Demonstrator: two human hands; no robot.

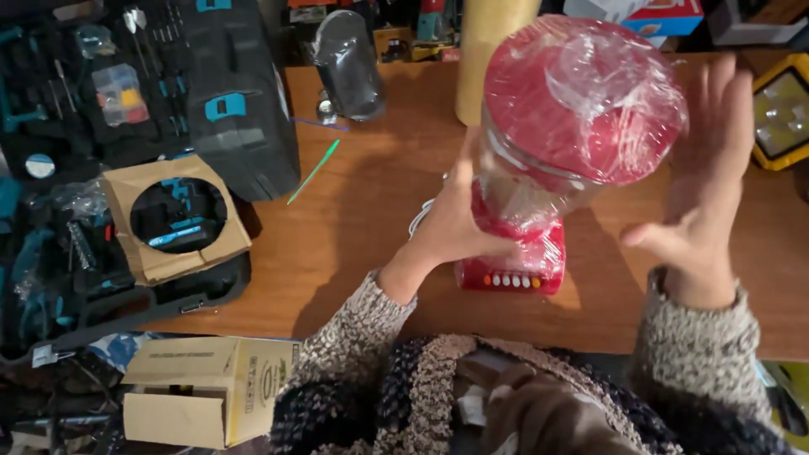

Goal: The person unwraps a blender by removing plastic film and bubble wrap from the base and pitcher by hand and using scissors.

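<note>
Speckled knit sleeves (cream, brown), ribbed cuffs; dark chunky-knit front; bare hands

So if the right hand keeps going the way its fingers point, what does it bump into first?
The right hand points up and away beside the red blender lid, palm toward it. Straight on, it probably passes the lid and meets the boxes at the table's far edge, though depth is unclear.

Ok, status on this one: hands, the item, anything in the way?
Left hand gripping red blender at its jar. Right hand open beside the plastic-wrapped lid, contact unclear. Blender upright on wooden table. Nothing blocking.
</note>
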